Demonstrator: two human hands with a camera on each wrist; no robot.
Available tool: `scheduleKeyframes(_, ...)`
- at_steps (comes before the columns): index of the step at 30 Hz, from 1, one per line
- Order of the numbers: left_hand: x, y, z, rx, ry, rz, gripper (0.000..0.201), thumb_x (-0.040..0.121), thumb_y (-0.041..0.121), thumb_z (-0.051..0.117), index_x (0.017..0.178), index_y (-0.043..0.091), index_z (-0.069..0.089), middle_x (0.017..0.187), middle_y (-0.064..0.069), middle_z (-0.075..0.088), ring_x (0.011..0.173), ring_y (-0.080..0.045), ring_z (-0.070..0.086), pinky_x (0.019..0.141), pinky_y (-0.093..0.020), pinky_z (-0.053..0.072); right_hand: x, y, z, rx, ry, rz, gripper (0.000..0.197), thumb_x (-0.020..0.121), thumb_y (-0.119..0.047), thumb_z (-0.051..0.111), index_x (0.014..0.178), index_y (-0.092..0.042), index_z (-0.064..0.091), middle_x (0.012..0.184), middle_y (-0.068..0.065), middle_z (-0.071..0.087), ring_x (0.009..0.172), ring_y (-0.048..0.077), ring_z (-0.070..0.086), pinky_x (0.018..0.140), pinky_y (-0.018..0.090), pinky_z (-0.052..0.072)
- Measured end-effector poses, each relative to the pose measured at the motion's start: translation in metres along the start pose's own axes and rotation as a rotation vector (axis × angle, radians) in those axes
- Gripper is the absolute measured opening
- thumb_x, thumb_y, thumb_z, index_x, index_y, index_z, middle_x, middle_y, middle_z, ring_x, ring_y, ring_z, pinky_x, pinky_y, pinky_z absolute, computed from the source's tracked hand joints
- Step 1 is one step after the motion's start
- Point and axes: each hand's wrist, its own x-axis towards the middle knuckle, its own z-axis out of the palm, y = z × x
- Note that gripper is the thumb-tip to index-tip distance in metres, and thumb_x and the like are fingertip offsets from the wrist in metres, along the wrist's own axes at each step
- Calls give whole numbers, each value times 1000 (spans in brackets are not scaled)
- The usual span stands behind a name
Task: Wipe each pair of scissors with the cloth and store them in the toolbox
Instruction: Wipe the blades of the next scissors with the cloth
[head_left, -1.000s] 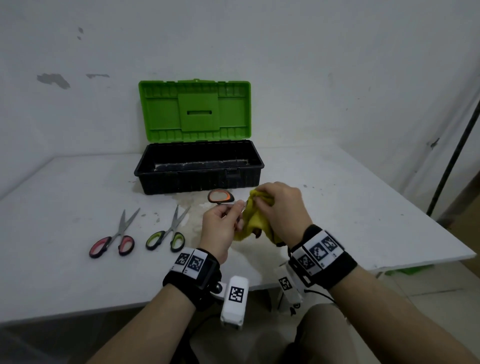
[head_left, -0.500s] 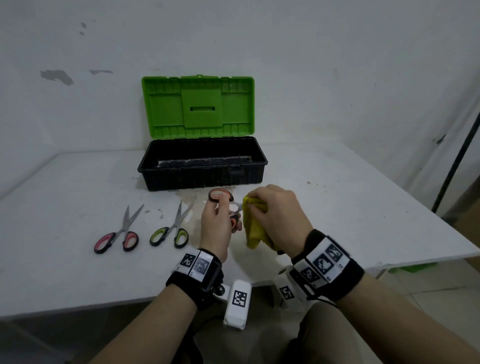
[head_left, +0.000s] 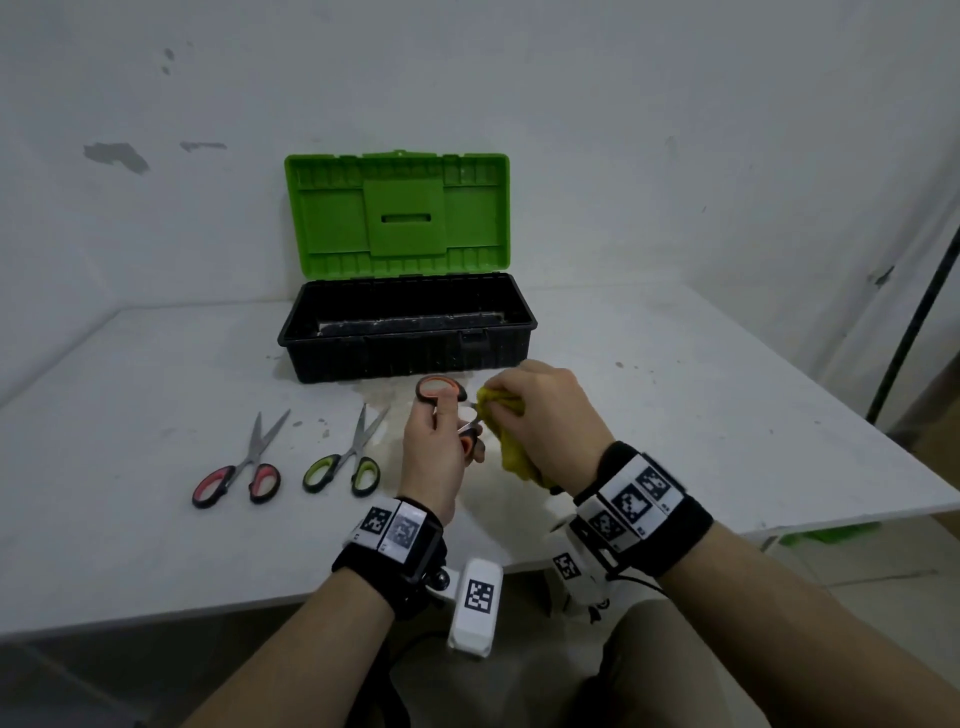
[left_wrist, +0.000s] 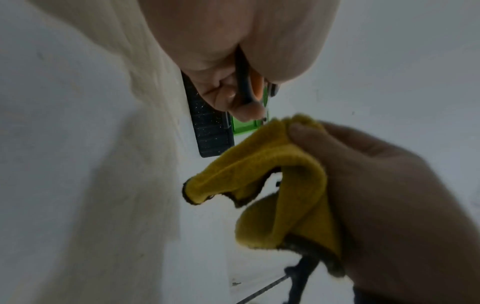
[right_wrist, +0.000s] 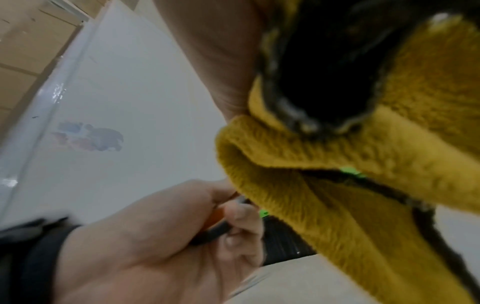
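Three pairs of scissors show, none stored. Just in front of the open toolbox (head_left: 410, 332), the left hand (head_left: 434, 457) clasps the orange-handled scissors (head_left: 441, 391) by their handles while the right hand (head_left: 545, 415) pinches the yellow cloth (head_left: 511, 452) around the blades. Wiping appears underway. Next likely calls for lifting this pair into the toolbox. Pink-handled scissors (head_left: 239, 475) and green-handled scissors (head_left: 345, 462) lie on the table (head_left: 130, 519), left of the toolbox front.

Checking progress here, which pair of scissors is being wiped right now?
The orange-handled scissors, gripped in the left hand against the yellow cloth in the right hand. The pink-handled scissors and green-handled scissors lie untouched on the table.
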Motion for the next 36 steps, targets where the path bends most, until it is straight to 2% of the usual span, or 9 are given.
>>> scheduleKeyframes(3, -1, -7, 3, 35, -39, 7, 35, 106, 42, 38, 116, 21, 64, 106, -6, 72, 97, -21, 70, 82, -41, 59, 1, -9, 10, -32, -88, -26, 16, 91, -17, 56, 99, -13, 69, 95, 4, 58, 85, 21, 57, 76, 34, 49)
scheduleKeyframes(4, -1, -8, 2, 43, -34, 4, 35, 106, 44, 39, 115, 21, 64, 104, -2, 73, 96, -21, 70, 83, -43, 59, 2, -7, 11, -39, -105, -9, 16, 91, -17, 55, 100, -13, 68, 95, 4, 58, 87, 21, 57, 76, 33, 49)
scheduleKeyframes(7, -4, -4, -3, 77, -23, 12, 34, 107, 40, 38, 102, 13, 58, 64, 12, 61, 60, -18, 59, 57, -35, 51, 2, 4, 5, -86, -172, 67, 19, 91, -18, 54, 103, -14, 69, 98, 4, 59, 90, 22, 57, 78, 32, 49)
scheduleKeyframes(9, -7, -2, -5, 79, -29, 11, 33, 108, 37, 37, 95, 11, 53, 54, 11, 54, 51, -19, 52, 49, -32, 45, 2, 10, -2, -111, -198, 112, 21, 91, -18, 53, 105, -15, 69, 100, 5, 60, 91, 22, 57, 79, 31, 49)
scheduleKeyframes(15, -9, -4, 3, 95, -73, 28, 37, 106, 44, 37, 101, 15, 60, 79, -3, 62, 68, -21, 60, 58, -35, 50, -3, -6, 2, -69, -192, -12, 18, 91, -18, 53, 100, -13, 69, 95, 4, 58, 86, 22, 57, 77, 34, 49)
scheduleKeyframes(20, -8, -1, -8, 96, -64, 44, 35, 107, 39, 37, 95, 11, 52, 54, 11, 50, 49, -18, 50, 49, -33, 44, -2, 6, -8, -122, -261, 36, 23, 92, -19, 53, 108, -15, 70, 102, 5, 60, 91, 21, 57, 79, 28, 48)
scheduleKeyframes(27, -4, -9, -3, 130, -45, 44, 34, 103, 51, 39, 87, 28, 59, 74, 3, 58, 70, -20, 56, 60, -38, 47, -8, -5, 6, -51, -254, -98, 20, 88, -15, 57, 103, -16, 70, 95, 4, 58, 83, 20, 58, 76, 31, 49)
scheduleKeyframes(32, 2, 12, -8, -14, 12, 53, 29, 107, 37, 38, 92, 16, 51, 67, 3, 45, 55, -16, 53, 47, -29, 45, -11, 22, 0, -163, -380, -59, 19, 92, -24, 57, 104, -19, 71, 102, 1, 60, 92, 20, 60, 82, 31, 50)
scheduleKeyframes(36, 7, 20, -9, -56, 11, 26, 29, 107, 37, 38, 93, 14, 50, 73, -2, 42, 52, -15, 53, 47, -28, 45, -15, 23, -7, -25, -119, -100, 16, 90, -23, 62, 102, -19, 70, 97, 0, 61, 85, 18, 60, 76, 30, 50)
